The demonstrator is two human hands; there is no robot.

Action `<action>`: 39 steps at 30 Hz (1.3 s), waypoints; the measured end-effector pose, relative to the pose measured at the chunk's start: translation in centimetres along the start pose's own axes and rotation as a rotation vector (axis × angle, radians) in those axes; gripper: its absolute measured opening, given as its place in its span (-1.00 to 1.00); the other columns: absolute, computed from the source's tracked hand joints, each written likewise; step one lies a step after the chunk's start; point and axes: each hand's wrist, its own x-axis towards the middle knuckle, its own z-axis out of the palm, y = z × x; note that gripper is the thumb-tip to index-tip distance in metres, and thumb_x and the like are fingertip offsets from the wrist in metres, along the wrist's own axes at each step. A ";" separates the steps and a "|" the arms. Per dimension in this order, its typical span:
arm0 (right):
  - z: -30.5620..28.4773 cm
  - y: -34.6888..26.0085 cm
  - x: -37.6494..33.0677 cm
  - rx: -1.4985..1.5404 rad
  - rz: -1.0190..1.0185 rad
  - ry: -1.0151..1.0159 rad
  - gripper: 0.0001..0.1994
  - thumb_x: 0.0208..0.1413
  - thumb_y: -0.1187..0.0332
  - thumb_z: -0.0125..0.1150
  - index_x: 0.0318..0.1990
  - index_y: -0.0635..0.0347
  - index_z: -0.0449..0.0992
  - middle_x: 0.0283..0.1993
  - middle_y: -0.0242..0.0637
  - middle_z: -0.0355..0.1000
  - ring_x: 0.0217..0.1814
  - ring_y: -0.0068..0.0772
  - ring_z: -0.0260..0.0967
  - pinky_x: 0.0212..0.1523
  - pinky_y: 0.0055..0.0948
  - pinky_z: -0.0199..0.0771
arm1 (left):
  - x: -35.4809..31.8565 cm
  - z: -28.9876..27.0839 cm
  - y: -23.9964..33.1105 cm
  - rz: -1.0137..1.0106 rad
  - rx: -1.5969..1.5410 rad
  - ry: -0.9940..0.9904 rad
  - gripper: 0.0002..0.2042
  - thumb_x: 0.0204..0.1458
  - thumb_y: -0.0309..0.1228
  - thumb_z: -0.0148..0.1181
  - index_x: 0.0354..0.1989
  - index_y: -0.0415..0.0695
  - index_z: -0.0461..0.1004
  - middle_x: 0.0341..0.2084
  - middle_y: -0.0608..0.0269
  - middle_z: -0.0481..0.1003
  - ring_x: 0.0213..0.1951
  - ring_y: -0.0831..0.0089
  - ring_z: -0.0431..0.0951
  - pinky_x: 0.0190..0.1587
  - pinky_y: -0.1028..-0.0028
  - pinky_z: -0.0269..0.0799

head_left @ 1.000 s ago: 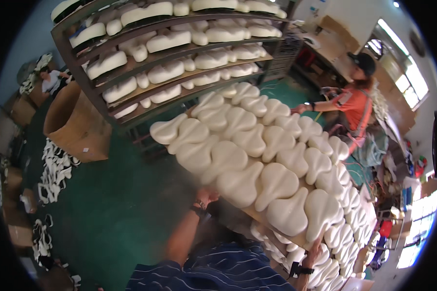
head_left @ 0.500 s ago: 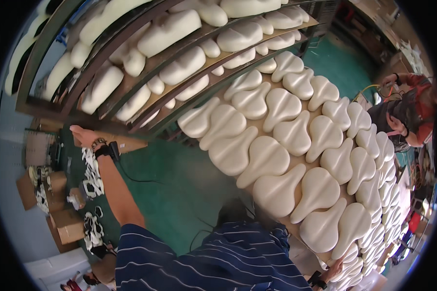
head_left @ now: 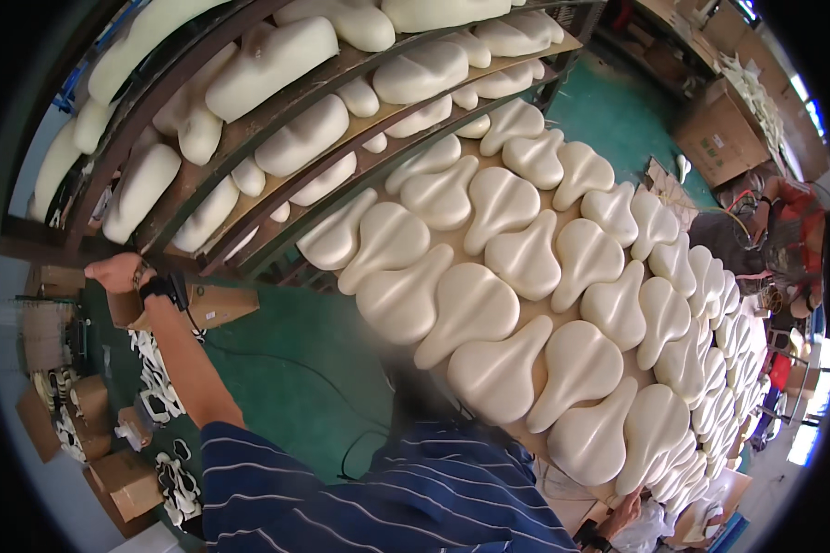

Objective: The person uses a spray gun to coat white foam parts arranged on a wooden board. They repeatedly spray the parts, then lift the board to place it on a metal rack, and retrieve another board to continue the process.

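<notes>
Head view showed the person's two bare hands well apart. The left hand (head_left: 115, 274), at the end of an outstretched arm, was curled by the lower corner of a dark brown, multi-tier rack (head_left: 41, 247); whether it gripped the frame, I could not tell. The right hand (head_left: 625, 510) was at the near edge of a flat, light-brown board (head_left: 528, 311), just beside the narrow tip of a smooth, cream-white, saddle-shaped piece (head_left: 657, 426); its hold was too small to make out. Rows of such pieces covered the board, right of the rack, and more cream-white pieces lay on the shelves. Near the left hand, a brown cardboard box (head_left: 233, 308) stood on the green floor (head_left: 272, 364).
</notes>
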 end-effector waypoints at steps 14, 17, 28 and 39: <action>1.5 6.4 -3.9 0.096 -0.035 0.002 -0.43 0.22 -0.13 -0.06 -0.29 0.34 0.49 -0.64 -0.40 0.23 -0.67 -0.59 0.09 -0.70 -0.50 -0.02 | 8.8 12.8 -8.4 -0.130 -0.102 -0.569 -0.39 0.22 0.00 -0.30 -0.02 -0.40 0.40 -0.13 -0.31 0.47 -0.10 -0.15 0.45 -0.05 0.06 0.31; 2.2 6.7 -6.1 0.108 -0.016 0.005 -0.43 0.22 -0.13 -0.06 -0.32 0.33 0.48 -0.65 -0.41 0.22 -0.68 -0.59 0.08 -0.71 -0.50 -0.02 | 4.5 10.5 -4.7 -0.229 -0.118 -0.635 -0.28 0.21 0.16 -0.35 -0.14 -0.39 0.43 -0.21 -0.29 0.48 -0.15 -0.13 0.45 -0.10 0.08 0.33; 5.2 10.3 -11.4 0.063 -0.066 -0.095 -0.45 0.24 -0.04 -0.09 -0.18 0.44 0.46 -0.49 -0.20 0.37 -0.55 -0.39 0.22 -0.60 -0.32 0.21 | -30.9 -19.4 -23.7 -0.840 -0.290 -1.665 -0.70 0.14 -0.17 0.13 -0.05 -0.07 0.45 -0.18 0.14 0.53 -0.21 0.35 0.59 -0.19 0.34 0.53; 6.7 6.0 -14.3 0.187 0.116 -0.038 -0.47 0.23 -0.11 -0.04 -0.43 0.25 0.44 -0.71 -0.49 0.11 -0.73 -0.65 -0.01 -0.71 -0.55 -0.06 | -40.2 -22.2 -22.1 -1.455 -0.644 -1.938 -0.59 0.17 -0.34 0.07 0.15 -0.26 0.29 -0.01 0.03 0.45 -0.01 0.24 0.51 0.01 0.26 0.50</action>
